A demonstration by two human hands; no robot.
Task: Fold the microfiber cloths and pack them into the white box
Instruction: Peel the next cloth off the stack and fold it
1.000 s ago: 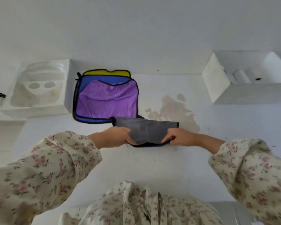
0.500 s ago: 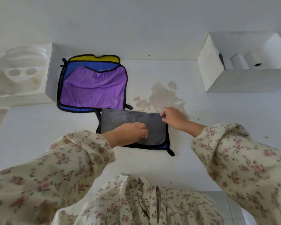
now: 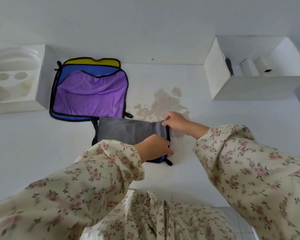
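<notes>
A grey cloth [image 3: 126, 131] with black edging lies folded in half on the white table, a blue underside showing at its near right corner. My right hand [image 3: 176, 121] pinches the cloth's far right corner. My left hand [image 3: 154, 147] grips its near right edge. Behind it, a pile of flat cloths lies spread out: a purple cloth [image 3: 91, 96] on top, a blue cloth [image 3: 71, 71] under it, a yellow cloth [image 3: 92, 61] at the bottom. The white box [image 3: 235, 87] stands open at the far right, with something dark inside.
A white moulded foam tray [image 3: 16, 78] sits at the far left. A brownish stain [image 3: 163, 104] marks the table beyond the grey cloth. The wall runs along the table's far side. My flowered sleeves fill the foreground.
The grey cloth was folded in half toward the far side and laid down. Both hands then shifted to its right edge, the left hand crossing over from the cloth's middle.
</notes>
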